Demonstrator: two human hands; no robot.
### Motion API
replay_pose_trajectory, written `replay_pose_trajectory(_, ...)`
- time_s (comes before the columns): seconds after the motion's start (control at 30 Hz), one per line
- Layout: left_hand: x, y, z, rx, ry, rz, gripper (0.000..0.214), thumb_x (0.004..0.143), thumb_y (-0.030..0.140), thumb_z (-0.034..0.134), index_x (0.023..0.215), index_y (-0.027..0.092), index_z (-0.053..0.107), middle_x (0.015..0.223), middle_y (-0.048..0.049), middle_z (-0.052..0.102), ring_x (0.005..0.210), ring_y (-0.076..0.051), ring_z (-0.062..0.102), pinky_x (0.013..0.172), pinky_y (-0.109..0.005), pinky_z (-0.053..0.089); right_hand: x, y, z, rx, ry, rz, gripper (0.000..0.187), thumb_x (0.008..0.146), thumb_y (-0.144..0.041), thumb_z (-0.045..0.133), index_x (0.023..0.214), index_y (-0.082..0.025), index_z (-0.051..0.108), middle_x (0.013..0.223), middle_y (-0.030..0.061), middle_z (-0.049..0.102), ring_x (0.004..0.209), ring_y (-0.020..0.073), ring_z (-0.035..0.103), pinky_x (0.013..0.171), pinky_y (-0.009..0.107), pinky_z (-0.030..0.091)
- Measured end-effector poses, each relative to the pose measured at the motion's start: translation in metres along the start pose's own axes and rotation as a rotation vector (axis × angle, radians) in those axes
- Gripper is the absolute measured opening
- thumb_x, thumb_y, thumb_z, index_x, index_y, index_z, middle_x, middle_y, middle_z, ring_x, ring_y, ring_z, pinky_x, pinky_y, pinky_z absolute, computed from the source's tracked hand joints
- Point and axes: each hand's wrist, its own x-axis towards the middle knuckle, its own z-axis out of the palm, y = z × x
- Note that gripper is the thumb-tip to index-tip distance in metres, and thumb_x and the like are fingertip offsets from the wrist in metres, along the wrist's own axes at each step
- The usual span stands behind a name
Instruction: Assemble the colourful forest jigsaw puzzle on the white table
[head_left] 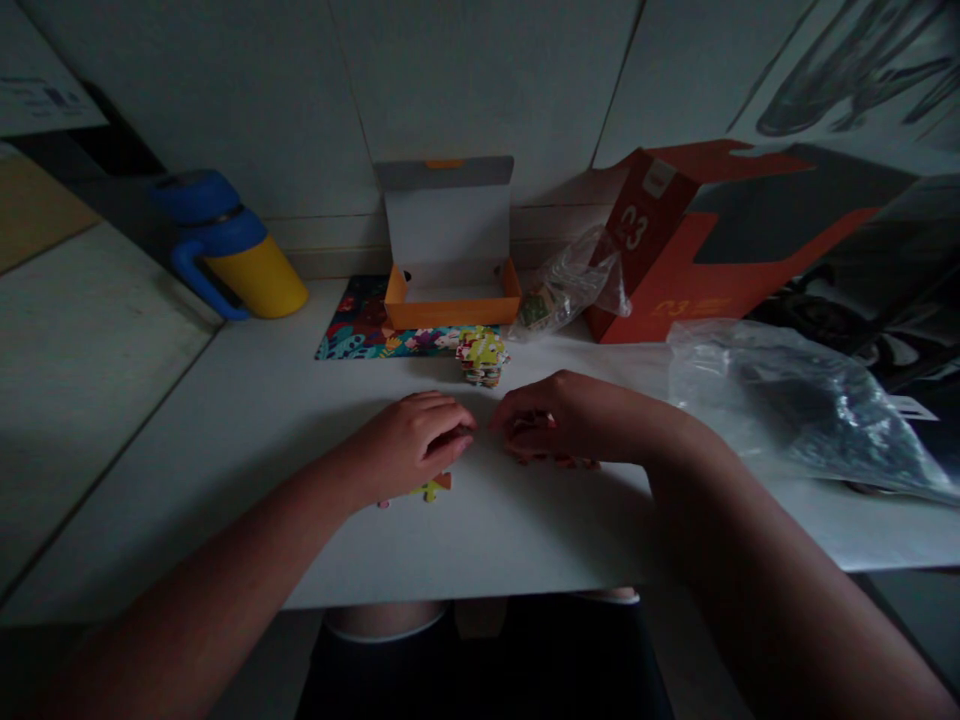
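Observation:
My left hand point(412, 440) rests on the white table point(247, 430), fingers curled over a flat jigsaw piece point(433, 487) that peeks out yellow and orange below the palm. My right hand point(562, 415) lies just right of it, fingers bent down on a small group of reddish puzzle pieces point(551, 458). The fingertips of both hands nearly meet. A small stack of colourful puzzle pieces point(482, 357) stands just beyond the hands. Behind it lies a colourful puzzle picture sheet point(360, 325) under an open orange box point(450, 295) with its grey lid up.
A blue and yellow jug point(229, 250) stands at the back left. A crumpled clear bag point(570, 285) and a large orange carton point(712, 240) sit at the back right. A big clear plastic bag point(795, 405) lies on the right. The table's front edge is near my lap.

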Motion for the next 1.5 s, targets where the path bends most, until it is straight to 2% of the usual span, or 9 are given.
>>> replay_pose_trajectory(0.2,-0.001,-0.001,0.001,-0.002,-0.008,-0.016,0.007,0.103,0.019,0.061,0.102,0.019,0.068,0.095,-0.0044,0.072,0.091,-0.02,0.067,0.084,-0.037,0.055,0.004,-0.007,0.002,-0.043,0.073,-0.016,0.03,0.093,-0.021,0.067,0.12,-0.029,0.076,0.089,-0.0011,0.079,0.055,0.0096,0.061,0.048,0.021,0.042)
replay_pose_trajectory(0.33,0.0,0.001,0.001,0.017,0.003,-0.039,0.008,0.104,0.022,0.062,0.107,0.019,0.069,0.097,-0.0042,0.072,0.093,-0.02,0.068,0.086,-0.037,0.055,0.004,0.009,-0.008,-0.24,0.392,-0.156,0.021,0.095,-0.024,0.069,0.113,-0.024,0.079,0.102,0.0037,0.08,0.081,0.0157,0.071,0.072,0.026,0.05)
replay_pose_trajectory(0.4,0.001,0.008,0.001,0.061,0.005,-0.079,0.01,0.103,0.027,0.066,0.109,0.019,0.069,0.099,-0.0053,0.072,0.094,-0.021,0.068,0.086,-0.037,0.056,0.005,0.019,-0.015,-0.355,0.543,-0.1,0.017,0.095,-0.019,0.065,0.104,-0.02,0.08,0.097,0.0062,0.08,0.082,0.0169,0.07,0.074,0.027,0.047)
replay_pose_trajectory(0.47,0.003,0.018,0.003,0.149,-0.035,-0.132,0.021,0.101,0.034,0.072,0.114,0.018,0.069,0.105,-0.0076,0.072,0.1,-0.025,0.069,0.088,-0.04,0.056,0.005,0.027,-0.021,-0.438,0.596,0.022,0.017,0.097,-0.02,0.062,0.097,-0.017,0.079,0.086,0.0068,0.078,0.073,0.0161,0.067,0.067,0.027,0.043)
replay_pose_trajectory(0.63,0.016,0.042,0.013,0.331,-0.149,-0.263,0.039,0.092,0.048,0.08,0.112,0.017,0.068,0.109,-0.0098,0.071,0.101,-0.031,0.07,0.086,-0.043,0.057,0.004,0.032,-0.024,-0.626,0.448,0.224,0.03,0.101,-0.036,0.059,0.09,-0.017,0.08,0.072,0.0075,0.074,0.058,0.0154,0.057,0.057,0.03,0.033)
replay_pose_trajectory(0.8,0.028,0.034,0.018,0.246,-0.142,-0.277,0.035,0.09,0.045,0.082,0.106,0.019,0.064,0.109,-0.0078,0.069,0.099,-0.028,0.07,0.083,-0.039,0.055,0.007,0.033,-0.023,-0.685,0.397,0.221,0.033,0.102,-0.038,0.056,0.09,-0.019,0.08,0.078,0.0089,0.077,0.063,0.0177,0.061,0.058,0.031,0.034)
replay_pose_trajectory(0.97,0.03,0.022,0.02,0.152,-0.149,-0.278,0.035,0.089,0.042,0.083,0.106,0.02,0.062,0.112,-0.0075,0.068,0.1,-0.027,0.068,0.08,-0.037,0.054,0.009,0.03,-0.024,-0.654,0.334,0.262,0.025,0.099,-0.032,0.06,0.1,-0.018,0.081,0.091,0.0097,0.081,0.075,0.0199,0.069,0.063,0.03,0.039)
replay_pose_trajectory(1.17,0.026,0.026,0.027,0.109,-0.123,-0.206,0.038,0.093,0.041,0.08,0.118,0.02,0.062,0.115,-0.0068,0.068,0.103,-0.026,0.069,0.088,-0.04,0.056,0.012,0.028,-0.023,-0.621,0.307,0.306,0.023,0.097,-0.03,0.062,0.102,-0.017,0.08,0.095,0.0097,0.082,0.078,0.0202,0.071,0.063,0.029,0.041)
replay_pose_trajectory(1.5,0.027,0.032,0.031,0.171,-0.114,-0.209,0.042,0.095,0.049,0.077,0.12,0.019,0.062,0.119,-0.0099,0.067,0.109,-0.029,0.067,0.093,-0.046,0.058,0.009,0.027,-0.02,-0.588,0.322,0.306,0.021,0.095,-0.033,0.065,0.102,-0.019,0.079,0.094,0.0084,0.081,0.075,0.0191,0.069,0.062,0.029,0.039)
